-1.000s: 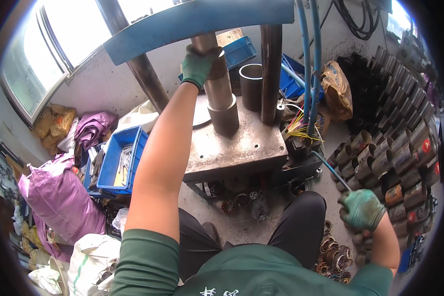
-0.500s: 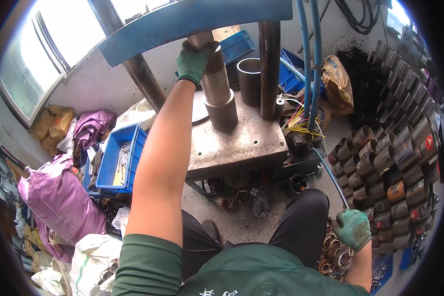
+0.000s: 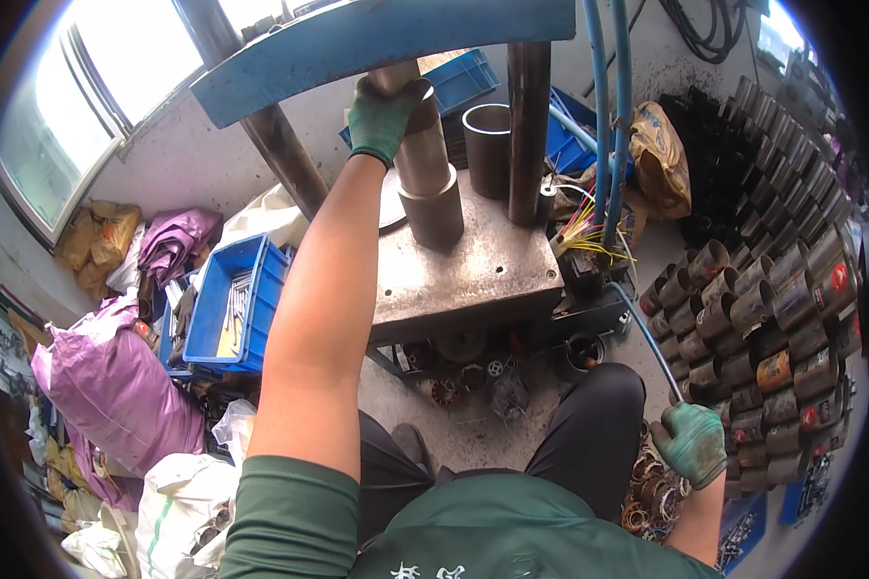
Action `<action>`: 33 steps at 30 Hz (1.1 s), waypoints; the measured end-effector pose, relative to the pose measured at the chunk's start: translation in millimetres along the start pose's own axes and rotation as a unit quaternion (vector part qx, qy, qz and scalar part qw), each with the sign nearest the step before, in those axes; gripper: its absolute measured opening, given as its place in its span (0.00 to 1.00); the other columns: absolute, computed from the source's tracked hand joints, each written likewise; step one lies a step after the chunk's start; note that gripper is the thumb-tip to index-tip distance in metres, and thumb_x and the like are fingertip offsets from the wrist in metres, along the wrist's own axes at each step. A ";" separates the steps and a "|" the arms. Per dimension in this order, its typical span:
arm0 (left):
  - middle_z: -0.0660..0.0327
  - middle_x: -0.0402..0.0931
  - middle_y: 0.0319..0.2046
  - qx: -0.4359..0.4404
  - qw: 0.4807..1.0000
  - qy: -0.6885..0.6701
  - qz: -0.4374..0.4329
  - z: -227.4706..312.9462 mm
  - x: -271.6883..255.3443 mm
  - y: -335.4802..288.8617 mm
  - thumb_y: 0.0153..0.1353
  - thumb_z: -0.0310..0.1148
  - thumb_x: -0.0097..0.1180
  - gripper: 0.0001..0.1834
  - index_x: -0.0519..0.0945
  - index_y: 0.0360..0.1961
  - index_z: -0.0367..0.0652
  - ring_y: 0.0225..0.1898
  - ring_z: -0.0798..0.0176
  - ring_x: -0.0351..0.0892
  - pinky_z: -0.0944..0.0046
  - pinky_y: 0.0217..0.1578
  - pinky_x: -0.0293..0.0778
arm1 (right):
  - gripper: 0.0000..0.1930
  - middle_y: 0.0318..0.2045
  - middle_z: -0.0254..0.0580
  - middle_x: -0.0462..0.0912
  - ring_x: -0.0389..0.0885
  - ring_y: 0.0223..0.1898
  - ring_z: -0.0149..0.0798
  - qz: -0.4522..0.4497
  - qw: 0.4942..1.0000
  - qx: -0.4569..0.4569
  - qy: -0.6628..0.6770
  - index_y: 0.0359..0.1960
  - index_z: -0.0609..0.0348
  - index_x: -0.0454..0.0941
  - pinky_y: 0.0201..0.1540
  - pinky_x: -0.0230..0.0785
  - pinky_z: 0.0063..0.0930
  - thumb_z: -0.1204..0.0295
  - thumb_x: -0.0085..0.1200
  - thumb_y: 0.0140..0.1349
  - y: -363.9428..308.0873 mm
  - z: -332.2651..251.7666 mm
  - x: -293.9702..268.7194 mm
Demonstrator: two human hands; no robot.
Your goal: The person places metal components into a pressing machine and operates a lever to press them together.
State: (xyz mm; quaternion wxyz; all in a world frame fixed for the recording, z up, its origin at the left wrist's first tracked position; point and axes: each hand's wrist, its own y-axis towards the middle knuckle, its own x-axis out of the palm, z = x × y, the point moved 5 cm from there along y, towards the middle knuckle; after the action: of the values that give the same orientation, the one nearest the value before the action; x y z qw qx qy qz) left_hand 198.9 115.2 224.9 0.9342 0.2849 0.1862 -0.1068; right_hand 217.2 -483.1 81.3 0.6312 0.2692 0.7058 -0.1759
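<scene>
My left hand (image 3: 380, 118), in a green glove, wraps around the upper part of an upright metal cylinder (image 3: 422, 164) below the blue crossbeam (image 3: 386, 60) of a press. The cylinder's lower end sits in a wider metal sleeve (image 3: 433, 218), which stands on the steel press table (image 3: 468, 280). The far side of my grip is hidden. At the lower right, my gloved right hand (image 3: 690, 444) is closed around the end of a long thin lever (image 3: 652, 345) that slants up toward the press.
Behind the sleeve stands a dark open tube (image 3: 489, 154), beside a steel post (image 3: 528, 135). Stacked metal tubes (image 3: 743, 338) fill the right side. At left are a blue bin (image 3: 224, 309) of metal rods and a purple sack (image 3: 116, 386). Loose coloured wires (image 3: 589, 236) hang near blue hoses (image 3: 620, 125).
The view has shifted slightly, so the press table appears a little higher. Both hands keep their grips, with no clear movement of the lever.
</scene>
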 end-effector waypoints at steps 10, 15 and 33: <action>0.41 0.83 0.58 0.007 1.000 -0.004 -0.007 -9.3 5.5 -3.8 0.48 0.62 0.78 0.51 0.76 0.63 0.37 0.60 0.40 0.83 0.49 0.62 0.78 | 0.16 0.24 0.51 0.82 0.83 0.30 0.58 0.010 1.000 0.005 0.001 0.21 0.59 0.81 0.38 0.75 0.50 0.61 0.63 0.62 -1.2 1.4 2.3; 0.41 0.84 0.56 0.013 1.000 -0.021 -0.004 -15.4 8.3 -5.6 0.47 0.60 0.79 0.49 0.77 0.61 0.35 0.59 0.39 0.84 0.49 0.61 0.79 | 0.16 0.23 0.51 0.81 0.83 0.29 0.57 0.023 1.000 -0.010 0.002 0.21 0.59 0.80 0.36 0.75 0.50 0.62 0.64 0.61 -0.5 -0.4 -0.5; 0.39 0.83 0.58 -0.002 1.000 0.002 -0.029 -25.7 11.5 -19.7 0.45 0.60 0.79 0.52 0.75 0.64 0.35 0.61 0.38 0.82 0.49 0.63 0.77 | 0.12 0.25 0.51 0.81 0.83 0.30 0.56 0.038 0.999 -0.006 0.020 0.21 0.60 0.80 0.36 0.76 0.49 0.66 0.66 0.54 -2.0 0.5 -2.3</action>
State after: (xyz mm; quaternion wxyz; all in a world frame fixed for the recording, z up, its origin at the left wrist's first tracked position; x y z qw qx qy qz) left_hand 196.0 112.8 190.7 0.9310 0.2778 0.1962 -0.1325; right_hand 216.5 -485.3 83.3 0.6252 0.2955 0.7083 -0.1421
